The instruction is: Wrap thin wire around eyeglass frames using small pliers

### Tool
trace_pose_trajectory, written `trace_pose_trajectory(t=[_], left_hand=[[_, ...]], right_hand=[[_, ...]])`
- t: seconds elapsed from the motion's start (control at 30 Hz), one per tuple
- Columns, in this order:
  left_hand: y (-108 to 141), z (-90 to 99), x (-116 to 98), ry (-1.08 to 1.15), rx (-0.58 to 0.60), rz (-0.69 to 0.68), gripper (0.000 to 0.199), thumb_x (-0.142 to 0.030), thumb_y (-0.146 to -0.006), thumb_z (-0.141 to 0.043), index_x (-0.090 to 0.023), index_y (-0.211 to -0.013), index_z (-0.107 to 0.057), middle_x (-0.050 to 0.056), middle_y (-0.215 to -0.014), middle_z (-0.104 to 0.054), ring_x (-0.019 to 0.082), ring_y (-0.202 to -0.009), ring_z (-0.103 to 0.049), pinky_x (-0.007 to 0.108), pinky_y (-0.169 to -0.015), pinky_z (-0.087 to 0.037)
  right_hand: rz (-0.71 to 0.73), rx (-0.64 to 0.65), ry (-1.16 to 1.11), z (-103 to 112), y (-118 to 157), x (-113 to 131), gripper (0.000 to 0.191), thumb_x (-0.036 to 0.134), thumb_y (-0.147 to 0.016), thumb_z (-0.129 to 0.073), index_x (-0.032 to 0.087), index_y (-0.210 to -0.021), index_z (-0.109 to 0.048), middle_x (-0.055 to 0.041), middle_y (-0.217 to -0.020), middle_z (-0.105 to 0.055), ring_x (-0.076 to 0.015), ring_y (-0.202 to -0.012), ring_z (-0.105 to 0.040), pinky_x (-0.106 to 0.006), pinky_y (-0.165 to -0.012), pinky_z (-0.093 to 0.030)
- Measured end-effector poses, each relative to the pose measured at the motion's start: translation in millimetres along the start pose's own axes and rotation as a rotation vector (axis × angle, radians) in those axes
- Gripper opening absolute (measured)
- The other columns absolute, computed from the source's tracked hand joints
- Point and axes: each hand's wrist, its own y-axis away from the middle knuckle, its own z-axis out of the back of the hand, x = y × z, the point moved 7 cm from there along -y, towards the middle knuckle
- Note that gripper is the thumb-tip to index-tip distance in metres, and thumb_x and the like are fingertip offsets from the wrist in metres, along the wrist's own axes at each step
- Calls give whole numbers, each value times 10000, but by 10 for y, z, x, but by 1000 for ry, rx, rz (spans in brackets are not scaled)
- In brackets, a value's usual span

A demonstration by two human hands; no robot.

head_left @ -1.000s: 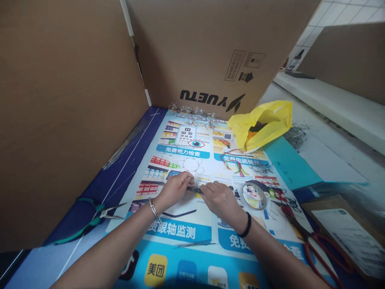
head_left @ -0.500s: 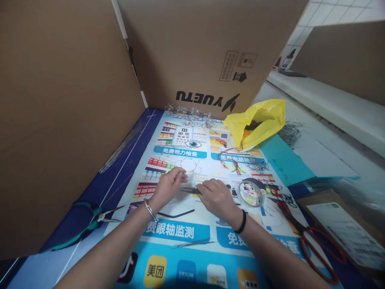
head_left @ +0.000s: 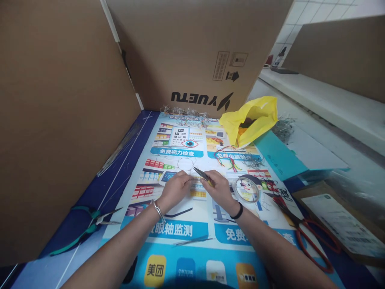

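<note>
My right hand is closed around needle-nose pliers with yellowish handles. Their dark jaws point up and to the left. My left hand is closed in a pinch just left of the pliers. From its fingertips a faint thin wire runs toward the right hand; its ends are hidden. Just beyond both hands is a wire outline with rounded, petal-like loops; whether it joins the pinched wire I cannot tell.
Green-handled pliers lie open at the left, near straight wires. On the right are a tape roll, red-handled scissors and a yellow bag. Cardboard panels stand behind and left. Short wires lie in front.
The pliers have swung from pointing left to pointing up and left, their tips now farther out. My left hand has turned, its fingers lower and nearer my right hand. The view has shifted slightly.
</note>
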Motion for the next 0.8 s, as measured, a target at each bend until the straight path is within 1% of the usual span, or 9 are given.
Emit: trace_pose_trajectory(t=[0.03, 0.1, 0.17, 0.23, 0.3, 0.4, 0.53, 0.67, 0.8], left_hand=[[-3, 2, 3, -26, 7, 0, 245, -170, -856, -432, -194, -963, -651, 43, -901, -614, 168, -874, -570, 277, -800, -438], [-1, 71, 33, -82, 2, 7, 231, -188, -862, -438, -192, -990, -630, 44, -939, -614, 168, -894, -568, 271, -805, -434], [8, 209, 96, -168, -30, 38, 202, -205, -870, -436, -189, -950, -621, 42, -946, -615, 166, -880, -571, 262, -782, -434], [23, 345, 163, -303, -43, 73, 197, -216, -885, -414, -189, -909, -607, 38, -943, -616, 165, -874, -576, 255, -750, -431], [37, 405, 220, -448, 2, 108, 191, -212, -885, -412, -194, -869, -601, 33, -921, -618, 162, -834, -589, 250, -695, -425], [49, 393, 230, -533, 50, 112, 150, -230, -870, -451, -202, -851, -597, 31, -893, -616, 169, -808, -595, 249, -649, -411], [52, 314, 190, -597, 58, 102, 118, -247, -862, -476, -200, -900, -577, 44, -905, -604, 194, -807, -589, 268, -632, -403], [72, 277, 183, -667, 70, 114, 151, -188, -873, -424, -166, -851, -572, 75, -865, -595, 213, -756, -584, 292, -620, -405], [100, 255, 166, -709, 81, 121, 206, -122, -874, -360, -134, -877, -566, 106, -875, -587, 239, -767, -582, 311, -621, -416]], right_hand=[[-2, 3, -1, -5, 3, -4, 124, 277, -802, -573, 202, -898, -597, -30, -803, -603, -150, -724, -556, -276, -673, -463], [-9, 2, -3, -9, 8, -16, 128, 277, -800, -575, 204, -903, -597, -30, -806, -603, -152, -725, -557, -280, -677, -464], [-16, 0, -4, -10, 10, -29, 129, 277, -798, -578, 205, -904, -596, -29, -797, -600, -155, -724, -557, -285, -678, -463], [-22, 5, -6, -14, 10, -39, 125, 273, -796, -580, 205, -899, -597, -27, -780, -593, -156, -709, -553, -286, -666, -460], [-24, 15, -9, -21, 9, -43, 125, 264, -793, -581, 203, -900, -599, -25, -773, -589, -153, -699, -548, -284, -655, -454], [-20, 36, -15, -34, 8, -38, 123, 259, -791, -582, 204, -900, -602, -25, -777, -590, -154, -710, -545, -282, -658, -448], [-14, 59, -19, -42, 7, -23, 125, 266, -794, -579, 207, -900, -608, -24, -761, -585, -157, -706, -545, -282, -645, -440], [-7, 76, -30, -55, 7, -4, 121, 257, -795, -579, 209, -902, -608, -21, -754, -587, -157, -715, -549, -279, -649, -440], [-7, 80, -34, -59, 9, -1, 123, 264, -795, -582, 211, -902, -609, -24, -761, -590, -161, -728, -552, -286, -660, -446]])
